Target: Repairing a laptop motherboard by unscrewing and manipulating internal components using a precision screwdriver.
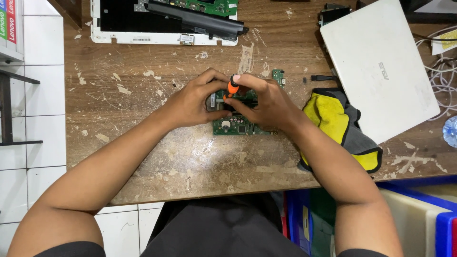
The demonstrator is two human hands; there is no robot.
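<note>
Green circuit board (pixel 238 124) lies mid-workbench (pixel 200 166), left hand (pixel 193 102) clenched on its left end, right hand (pixel 266 102) gripping an orange-handled screwdriver (pixel 232 86) upright over it. Yellow-grey cloth (pixel 333 119) sits right; white laptop lid (pixel 381 66) beyond; opened white laptop base (pixel 119 24) at the far edge.

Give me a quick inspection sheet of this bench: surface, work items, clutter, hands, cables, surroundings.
Surface: wooden table, worn, scratched, flecked with pale residue.
Job's things: green circuit board under both hands; orange-handled screwdriver upright over it.
Clutter: yellow-grey cloth; closed white laptop; opened white laptop base with black battery bar.
Hands: left hand on the board; right hand grips the screwdriver.
Cables: white cables at right edge.
Surroundings: white tiled floor; blue bins.
</note>
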